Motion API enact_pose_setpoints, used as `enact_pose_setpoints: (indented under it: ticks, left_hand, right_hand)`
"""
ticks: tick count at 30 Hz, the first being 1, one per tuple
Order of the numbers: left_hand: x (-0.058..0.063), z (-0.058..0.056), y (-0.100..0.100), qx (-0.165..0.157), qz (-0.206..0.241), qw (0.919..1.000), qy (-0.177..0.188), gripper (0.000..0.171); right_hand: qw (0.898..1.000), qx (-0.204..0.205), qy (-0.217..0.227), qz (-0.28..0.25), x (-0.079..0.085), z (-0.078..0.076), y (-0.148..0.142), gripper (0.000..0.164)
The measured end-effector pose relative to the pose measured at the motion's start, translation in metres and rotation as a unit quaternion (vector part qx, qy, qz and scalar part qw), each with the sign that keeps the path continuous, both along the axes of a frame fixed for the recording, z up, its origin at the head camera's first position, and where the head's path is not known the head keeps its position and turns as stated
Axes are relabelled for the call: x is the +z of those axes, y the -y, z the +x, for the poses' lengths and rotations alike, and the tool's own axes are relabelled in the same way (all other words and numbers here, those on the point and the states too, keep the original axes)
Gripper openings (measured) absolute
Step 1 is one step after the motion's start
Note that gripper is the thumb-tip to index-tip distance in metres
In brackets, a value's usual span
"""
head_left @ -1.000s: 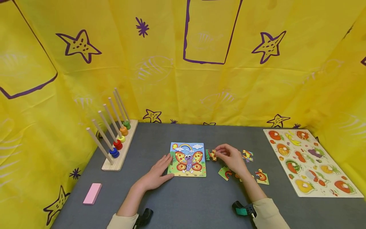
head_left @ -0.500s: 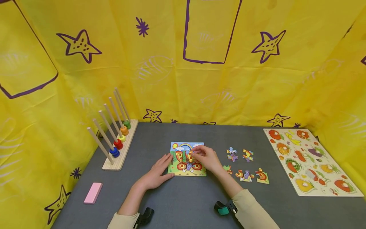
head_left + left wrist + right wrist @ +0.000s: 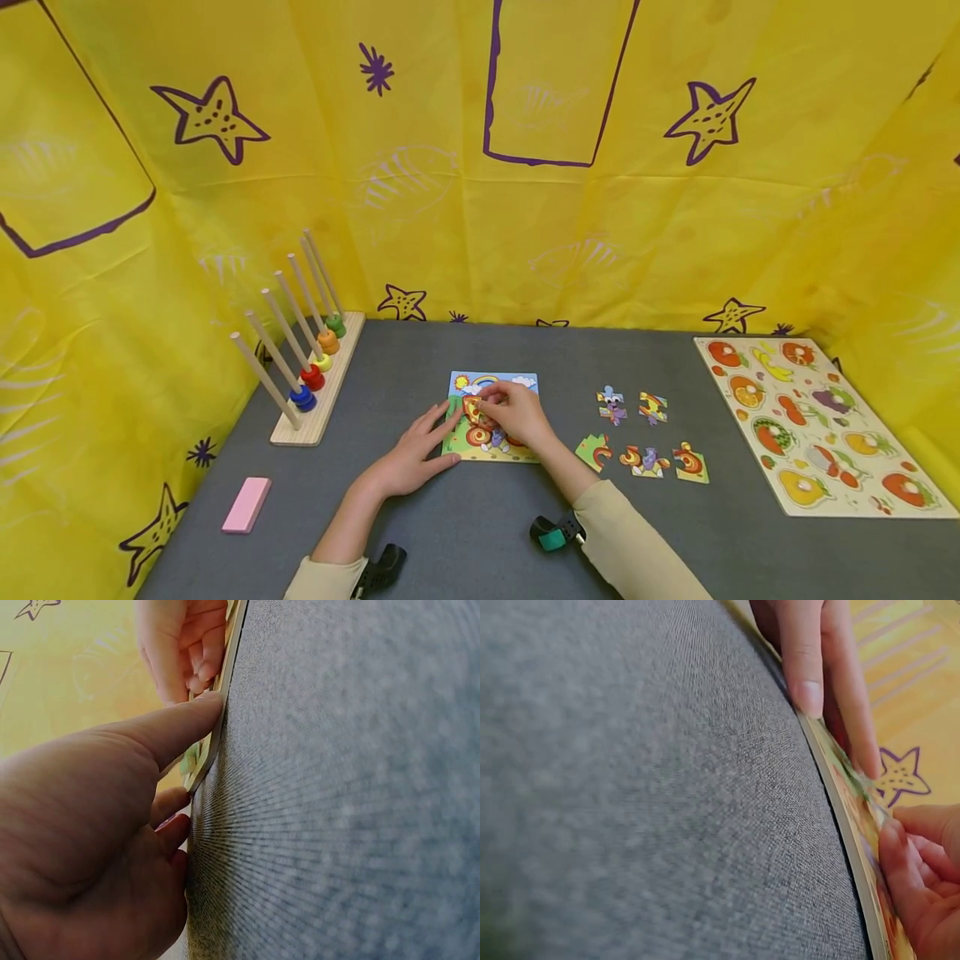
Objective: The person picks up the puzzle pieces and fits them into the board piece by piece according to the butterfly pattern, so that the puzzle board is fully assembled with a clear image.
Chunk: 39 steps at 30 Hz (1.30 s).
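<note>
Two hands (image 3: 411, 460) are at one butterfly puzzle board (image 3: 487, 455); five puzzle pieces (image 3: 612, 408) lie off it. Toward the left edge of the bench (image 3: 465, 533) are one peg stacker (image 3: 326, 392) and one pink block (image 3: 247, 505), toward the right edge one fruit puzzle board (image 3: 812, 437).

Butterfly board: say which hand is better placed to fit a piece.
Likely the right hand, pinching a piece over the board; loose pieces lie on its side. The left hand touches the board's left edge.

Yellow patterned curtain (image 3: 423, 100), grey tabletop (image 3: 468, 533)
</note>
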<state>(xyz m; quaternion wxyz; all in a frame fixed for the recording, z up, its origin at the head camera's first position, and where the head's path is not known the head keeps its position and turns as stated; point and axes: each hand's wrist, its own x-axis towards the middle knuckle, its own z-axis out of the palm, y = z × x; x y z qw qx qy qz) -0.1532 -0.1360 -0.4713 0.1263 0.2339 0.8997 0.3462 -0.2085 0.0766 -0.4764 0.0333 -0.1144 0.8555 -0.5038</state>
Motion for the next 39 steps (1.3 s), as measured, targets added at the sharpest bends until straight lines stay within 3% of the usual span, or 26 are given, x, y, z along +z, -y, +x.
enact_pose_setpoints:
  ticks: [9,19,24,33,39]
  left_hand:
    - [0.0036,0.0025,-0.0037,0.006,-0.012,0.9999,-0.002,0.063]
    - [0.0044,0.0031,-0.0033,0.005,-0.006,1.0000,-0.001,0.063]
    - [0.0039,0.0025,-0.0027,0.004,-0.005,1.0000,-0.002,0.062]
    - [0.0040,0.0015,-0.0012,0.002,-0.001,1.0000,-0.001,0.062]
    - [0.0039,0.0016,-0.0002,-0.002,-0.003,1.0000,-0.008,0.062]
  right_hand:
    - [1.000,-0.015,-0.006,0.015,0.0012,-0.0021,0.0032,0.010]
    - [0.996,-0.038,-0.051,0.067,-0.0001,-0.0024,0.0077,0.011]
    - [0.994,-0.038,-0.063,0.076,-0.0018,-0.0035,0.0072,0.010]
    - [0.996,-0.029,-0.043,0.068,-0.0011,-0.0033,0.0069,0.010]
    - [0.993,-0.028,-0.074,0.086,-0.0026,-0.0026,0.0087,0.009]
